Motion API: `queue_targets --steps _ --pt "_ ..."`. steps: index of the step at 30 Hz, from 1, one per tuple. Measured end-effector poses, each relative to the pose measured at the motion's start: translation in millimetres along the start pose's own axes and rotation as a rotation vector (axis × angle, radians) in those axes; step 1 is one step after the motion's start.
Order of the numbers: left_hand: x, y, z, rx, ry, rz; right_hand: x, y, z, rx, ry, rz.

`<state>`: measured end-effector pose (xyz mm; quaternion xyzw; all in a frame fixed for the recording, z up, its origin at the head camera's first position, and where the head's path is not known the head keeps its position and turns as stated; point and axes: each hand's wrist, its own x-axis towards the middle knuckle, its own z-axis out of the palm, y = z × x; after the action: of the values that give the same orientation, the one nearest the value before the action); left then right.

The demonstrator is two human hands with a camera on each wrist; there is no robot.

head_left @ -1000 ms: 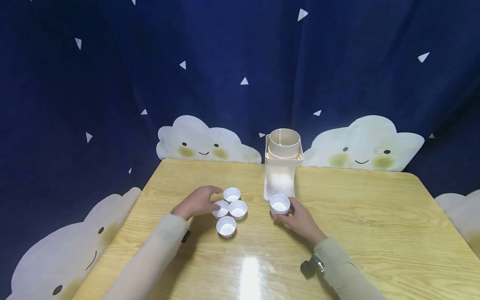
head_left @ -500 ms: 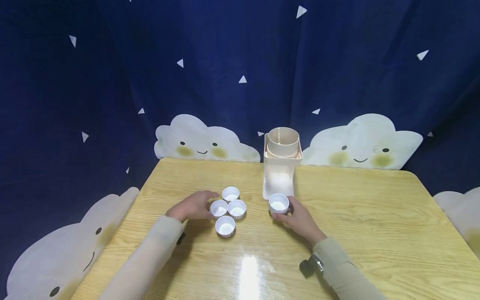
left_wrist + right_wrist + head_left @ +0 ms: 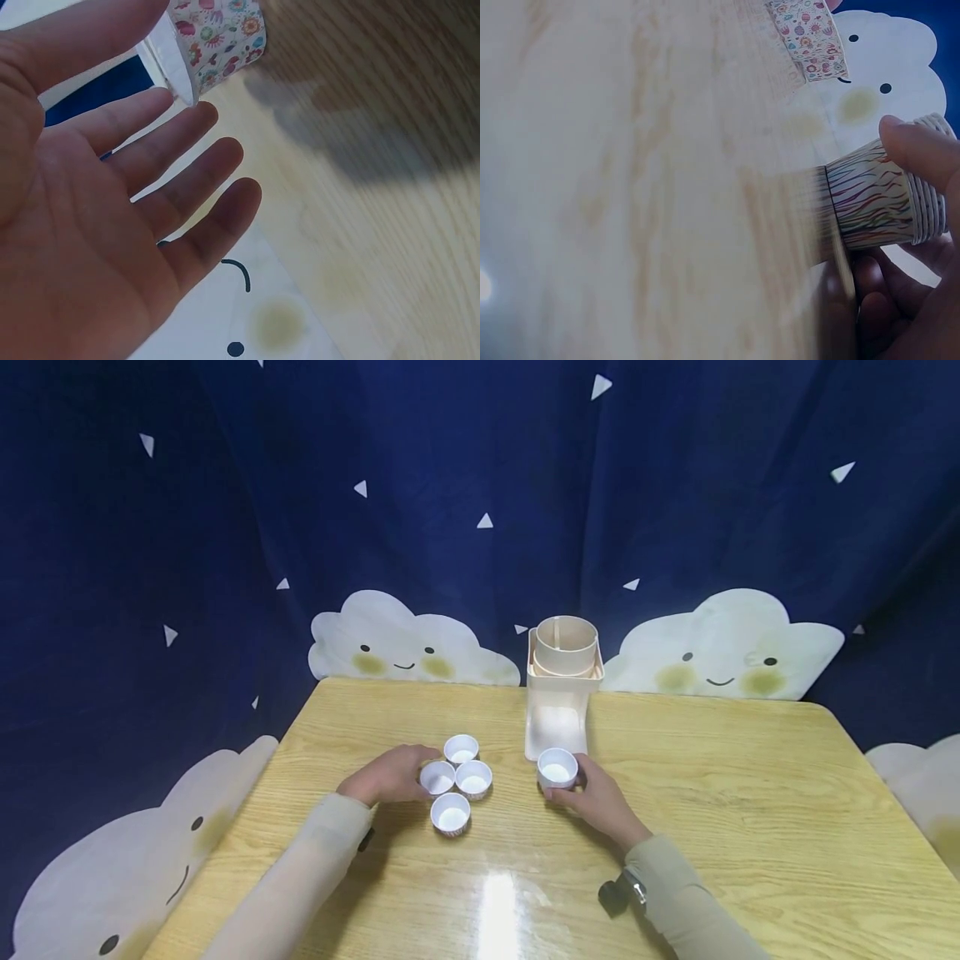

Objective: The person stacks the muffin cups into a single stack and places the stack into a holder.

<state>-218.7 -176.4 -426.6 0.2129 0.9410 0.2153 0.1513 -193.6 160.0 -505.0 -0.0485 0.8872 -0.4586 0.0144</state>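
Observation:
My left hand point(image 3: 388, 775) is at the left cup point(image 3: 438, 777) of a close group of small paper cups, thumb and fingers spread around its side. In the left wrist view the fingers are nearly straight, and the flower-printed cup point(image 3: 225, 41) lies between the thumb and the index fingertip. My right hand point(image 3: 602, 802) grips a stack of nested paper cups point(image 3: 557, 769). The stack's outer cup point(image 3: 870, 196) bears wavy coloured stripes. Nearest me in the group is the front cup point(image 3: 451, 814); the back cup point(image 3: 461, 749) and right cup point(image 3: 474, 779) sit beyond it.
A cream-coloured dispenser-like stand point(image 3: 565, 685) with a round open top is at the table's back edge, just beyond the right hand. The wooden table point(image 3: 720, 793) reaches a dark blue curtain point(image 3: 420, 460) with cloud pictures.
My left hand has drawn back slightly to the left, and its thumb no longer overlaps the left cup's opening. The right hand holds its stack in nearly the same place.

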Motion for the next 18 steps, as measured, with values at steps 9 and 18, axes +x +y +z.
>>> queue_targets --steps 9,18 --pt "2.0 1.4 4.7 0.015 0.013 -0.028 -1.2 -1.1 -0.1 -0.009 0.003 -0.005" --pt "3.7 -1.0 8.7 0.013 0.040 -0.026 -1.5 -1.4 -0.4 -0.006 0.008 -0.008"
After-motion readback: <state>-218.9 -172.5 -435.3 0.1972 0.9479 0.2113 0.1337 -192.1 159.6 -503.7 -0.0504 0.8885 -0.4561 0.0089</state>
